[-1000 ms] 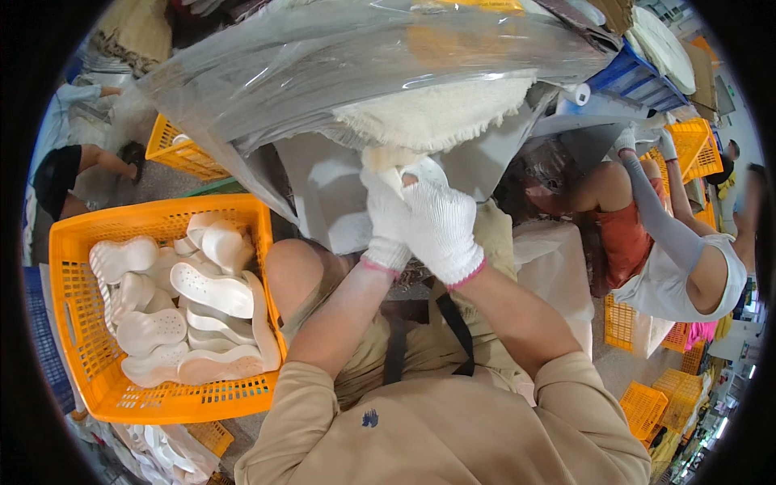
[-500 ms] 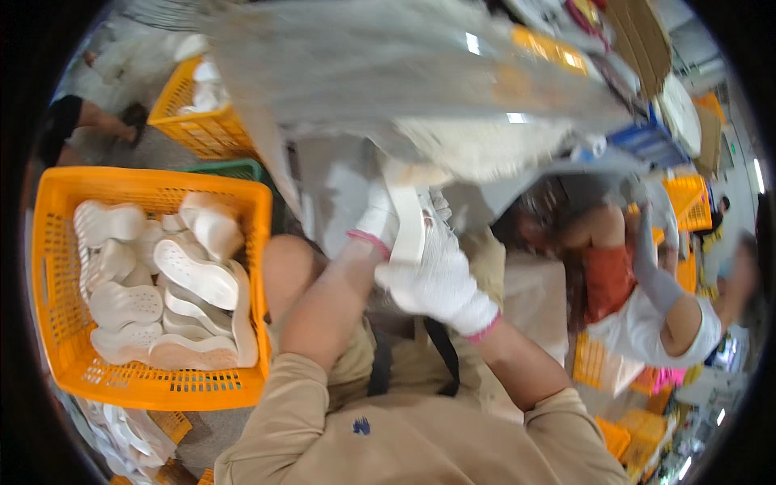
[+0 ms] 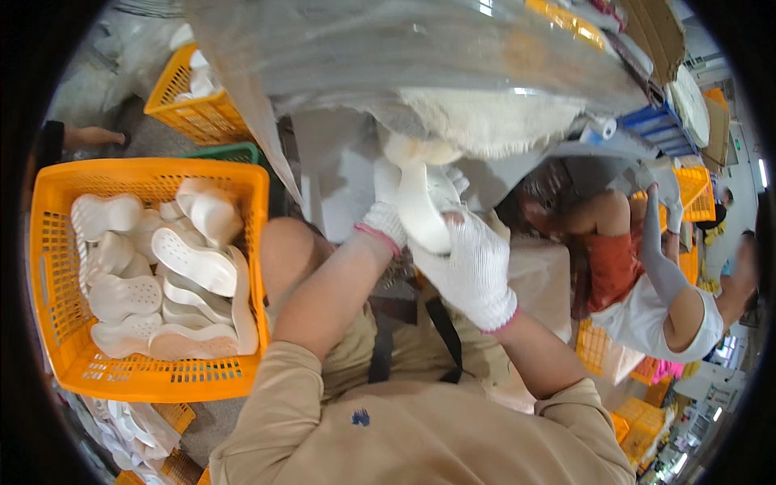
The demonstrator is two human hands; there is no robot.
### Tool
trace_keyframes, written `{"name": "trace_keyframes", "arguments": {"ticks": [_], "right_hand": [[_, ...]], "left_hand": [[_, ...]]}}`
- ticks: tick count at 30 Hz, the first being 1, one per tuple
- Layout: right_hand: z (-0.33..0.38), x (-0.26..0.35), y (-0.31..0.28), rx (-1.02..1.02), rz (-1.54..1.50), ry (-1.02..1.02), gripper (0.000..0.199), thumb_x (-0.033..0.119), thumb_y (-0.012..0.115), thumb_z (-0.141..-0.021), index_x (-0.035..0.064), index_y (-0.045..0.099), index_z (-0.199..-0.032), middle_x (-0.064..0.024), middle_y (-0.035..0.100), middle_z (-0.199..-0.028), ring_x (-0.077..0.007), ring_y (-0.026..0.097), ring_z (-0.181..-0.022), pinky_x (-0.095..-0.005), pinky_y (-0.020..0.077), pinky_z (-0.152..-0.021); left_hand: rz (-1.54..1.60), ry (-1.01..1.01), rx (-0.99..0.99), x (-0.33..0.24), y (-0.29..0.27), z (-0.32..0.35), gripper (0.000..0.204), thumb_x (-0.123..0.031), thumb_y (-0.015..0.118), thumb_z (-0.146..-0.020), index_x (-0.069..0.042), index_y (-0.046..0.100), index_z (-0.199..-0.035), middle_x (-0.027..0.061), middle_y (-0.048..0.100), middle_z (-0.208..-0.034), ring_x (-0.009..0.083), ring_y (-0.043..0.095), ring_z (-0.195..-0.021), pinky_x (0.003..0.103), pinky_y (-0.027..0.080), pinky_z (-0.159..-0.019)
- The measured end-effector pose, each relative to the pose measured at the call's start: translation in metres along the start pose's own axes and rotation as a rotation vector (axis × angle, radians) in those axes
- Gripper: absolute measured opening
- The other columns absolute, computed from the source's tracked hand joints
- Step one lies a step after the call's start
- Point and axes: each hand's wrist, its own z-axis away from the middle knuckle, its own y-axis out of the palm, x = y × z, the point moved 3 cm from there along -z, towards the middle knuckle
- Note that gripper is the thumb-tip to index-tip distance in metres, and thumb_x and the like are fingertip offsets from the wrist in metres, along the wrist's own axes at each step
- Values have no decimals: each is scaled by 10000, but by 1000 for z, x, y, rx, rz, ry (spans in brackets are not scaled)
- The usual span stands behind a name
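Left hand (image 3: 385, 194) and right hand (image 3: 474, 263) grip the white sole (image 3: 422, 212), just below the pale pad (image 3: 416, 150). Best to hold it firm, turn it slowly, and mind the hands.

Both arms bend at the elbows and reach forward, the left forearm (image 3: 331, 291) slanting up to the right and the right forearm (image 3: 546, 347) up to the left. The white-gloved right hand (image 3: 477, 263) curls in a grip with its back facing up, close beside the gloved left hand (image 3: 386, 190), whose fingers are mostly hidden.
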Motion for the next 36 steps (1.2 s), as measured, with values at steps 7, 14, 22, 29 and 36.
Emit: {"name": "trace_keyframes", "arguments": {"ticks": [7, 14, 22, 29, 36], "right_hand": [[-11, 1, 10, -137, -265, 30, 515, 401, 900, -827, 7, 749, -1123, -182, 778, -929, -354, 776, -805, -418, 610, -719], [-32, -10, 37, -193, -274, 239, 484, 440, 906, -812, 33, 792, -1047, -185, 784, -904, -325, 785, -832, -416, 613, -740], [-35, -12, 15, 131, -680, 363, 533, 287, 923, -809, -5, 737, -1215, -160, 775, -1133, -170, 742, -1007, -336, 577, -883], [24, 20, -20, 376, -133, 97, 517, 338, 783, -849, 16, 676, -1240, -214, 702, -1090, -385, 703, -1001, -484, 572, -838], [-24, 24, -11, 208, 118, 32, 164, 218, 732, -854, 56, 709, -864, -164, 689, -765, -398, 711, -757, -477, 581, -691]], "left_hand": [[-515, 172, -580, -37, -20, 20, 596, -493, 458, -1092, 9, 582, -1388, 208, 692, -1236, 366, 685, -1123, 483, 605, -956], [-1401, 792, -670, -17, -40, 34, 546, -433, 571, -1079, 10, 588, -1397, 153, 710, -1214, 264, 710, -1046, 385, 616, -921], [-373, 360, -441, -4, -5, 28, 533, -449, 506, -1085, 20, 637, -1303, 200, 730, -1137, 381, 730, -1001, 476, 627, -932], [-622, 285, -754, 1, -22, 21, 363, -365, 563, -1062, -30, 660, -1162, 150, 700, -956, 333, 717, -829, 471, 637, -747], [-398, 387, -1030, -23, 23, -8, 321, -366, 511, -1099, -81, 656, -1121, 136, 669, -904, 297, 668, -756, 448, 581, -643]]}}
